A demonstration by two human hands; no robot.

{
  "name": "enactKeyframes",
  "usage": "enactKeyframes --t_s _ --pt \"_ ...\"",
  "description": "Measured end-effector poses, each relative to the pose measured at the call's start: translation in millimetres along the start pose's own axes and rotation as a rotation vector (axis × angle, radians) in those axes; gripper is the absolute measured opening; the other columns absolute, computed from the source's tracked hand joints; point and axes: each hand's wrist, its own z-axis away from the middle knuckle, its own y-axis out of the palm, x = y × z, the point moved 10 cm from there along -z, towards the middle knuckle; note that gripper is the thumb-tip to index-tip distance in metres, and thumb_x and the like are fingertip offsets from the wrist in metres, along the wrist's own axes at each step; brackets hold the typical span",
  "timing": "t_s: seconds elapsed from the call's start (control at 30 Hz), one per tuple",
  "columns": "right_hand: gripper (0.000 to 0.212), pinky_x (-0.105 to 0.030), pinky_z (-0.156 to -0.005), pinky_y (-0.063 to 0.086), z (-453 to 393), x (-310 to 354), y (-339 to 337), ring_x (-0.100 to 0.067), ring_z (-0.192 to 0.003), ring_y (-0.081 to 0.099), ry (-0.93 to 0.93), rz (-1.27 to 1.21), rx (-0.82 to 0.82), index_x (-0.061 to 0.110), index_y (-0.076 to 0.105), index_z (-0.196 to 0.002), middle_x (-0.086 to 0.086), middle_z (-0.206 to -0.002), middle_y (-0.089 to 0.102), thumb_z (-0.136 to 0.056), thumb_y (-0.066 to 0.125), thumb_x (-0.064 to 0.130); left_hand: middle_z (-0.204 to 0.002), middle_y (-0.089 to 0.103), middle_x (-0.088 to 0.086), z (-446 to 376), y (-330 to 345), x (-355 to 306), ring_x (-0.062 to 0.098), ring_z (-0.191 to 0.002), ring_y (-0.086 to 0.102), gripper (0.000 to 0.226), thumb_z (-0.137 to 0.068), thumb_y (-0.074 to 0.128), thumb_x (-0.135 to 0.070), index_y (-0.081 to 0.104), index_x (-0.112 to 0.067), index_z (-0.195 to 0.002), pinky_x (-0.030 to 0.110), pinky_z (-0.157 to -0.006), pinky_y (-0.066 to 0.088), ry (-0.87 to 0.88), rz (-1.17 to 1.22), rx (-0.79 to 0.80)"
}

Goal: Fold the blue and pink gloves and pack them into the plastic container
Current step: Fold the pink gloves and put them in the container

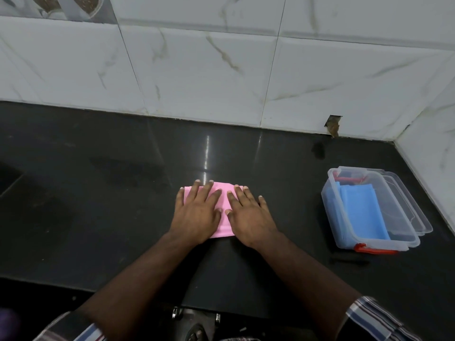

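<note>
While the pink glove [222, 207] is pressed under flat, spread fingers [209, 193], the plastic container [374, 242] lies nearer the right hand [248, 215], rightward.

Counter [103, 193]: black polished stone, glossy, meeting a white marbled tile wall at the back and right. On it, centre: folded pink glove [222, 205], lying flat. On it, right, well apart from the glove: clear plastic container [332, 217] with red latch, open, blue glove inside. Its clear lid [416, 217] rests under it, offset to the right.
</note>
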Motion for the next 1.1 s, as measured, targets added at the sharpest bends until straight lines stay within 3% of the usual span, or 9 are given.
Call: enactKeyframes --t_s 0.07,0.13,0.3,0.5,0.7,0.8,0.93,1.1 --pt "0.058 -0.057 -0.118 0.009 -3 3 3 -0.019 -0.152 0.001 -0.017 0.008 0.024 0.019 0.017 -0.155 -0.002 -0.165 0.006 -0.103 0.025 0.044 -0.167 0.013 -0.001 -3 24 11 0.028 -0.153 0.007 0.069 -0.093 0.014 -0.057 0.024 -0.029 -0.155 0.058 -0.12 0.009 -0.026 -0.03 0.121" --pt "0.059 -0.059 -0.118 0.007 -3 4 8 -0.018 -0.152 -0.002 -0.02 0.011 0.041 0.018 0.015 -0.155 -0.002 -0.166 0.004 -0.103 0.021 0.045 -0.168 0.003 -0.002 -1 35 19 0.026 -0.154 -0.001 0.075 -0.09 0.005 -0.063 0.011 -0.032 -0.158 0.057 -0.121 0.005 -0.048 0.007 0.143" --pt "0.073 -0.062 -0.117 0.005 1 2 14 -0.014 -0.152 -0.006 -0.022 0.021 0.04 0.021 0.01 -0.156 0.002 -0.166 0.0 -0.091 -0.003 0.053 -0.168 -0.003 -0.004 5 41 24 0.022 -0.154 -0.004 0.072 -0.093 0.009 -0.067 0.001 -0.036 -0.158 0.055 -0.122 0.008 -0.069 0.074 0.094" --pt "0.063 -0.065 -0.116 0.001 0 2 16 -0.012 -0.151 -0.012 -0.012 0.009 0.084 0.021 0.005 -0.156 0.004 -0.165 -0.006 -0.1 0.01 0.049 -0.168 -0.002 -0.003 5 42 23 0.023 -0.154 -0.001 0.071 -0.095 0.011 -0.066 -0.002 -0.037 -0.158 0.057 -0.121 0.01 -0.073 0.083 0.077" --pt "0.06 -0.065 -0.116 -0.001 2 3 7 -0.015 -0.15 -0.016 -0.016 -0.027 0.186 0.023 -0.001 -0.156 0.005 -0.164 -0.014 -0.104 0.019 0.044 -0.166 -0.02 -0.005 2 41 23 0.023 -0.153 -0.016 0.077 -0.093 0.013 -0.071 -0.016 -0.036 -0.155 0.062 -0.119 0.0 -0.067 0.072 0.264" --pt "0.059 -0.059 -0.119 0.003 6 -1 -14 -0.017 -0.151 -0.011 -0.006 -0.037 0.11 0.021 0.003 -0.156 0.003 -0.165 -0.01 -0.104 0.026 0.035 -0.165 -0.021 -0.003 -2 19 14 0.027 -0.151 -0.021 0.088 -0.092 0.028 -0.073 -0.016 -0.031 -0.156 0.066 -0.115 -0.005 -0.051 0.011 0.282" --pt "0.065 -0.055 -0.12 0.004 13 -21 -42 -0.02 -0.152 -0.005 0.044 0.043 -0.011 0.016 0.009 -0.156 -0.002 -0.166 -0.002 -0.099 0.038 0.027 -0.168 -0.009 0.0 -11 -18 -33 0.026 -0.153 -0.016 0.086 -0.095 0.042 -0.06 -0.003 -0.022 -0.159 0.063 -0.117 -0.004 0.046 -0.029 0.102" --pt "0.069 -0.051 -0.121 0.004 31 -59 -74 -0.02 -0.152 -0.004 0.116 0.039 -0.063 0.016 0.015 -0.156 -0.003 -0.165 0.003 -0.096 0.045 0.035 -0.168 0.004 -0.001 -25 -30 -100 0.021 -0.154 -0.005 0.077 -0.097 0.048 -0.041 0.008 -0.02 -0.159 0.05 -0.123 0.002 0.134 0.187 0.021"
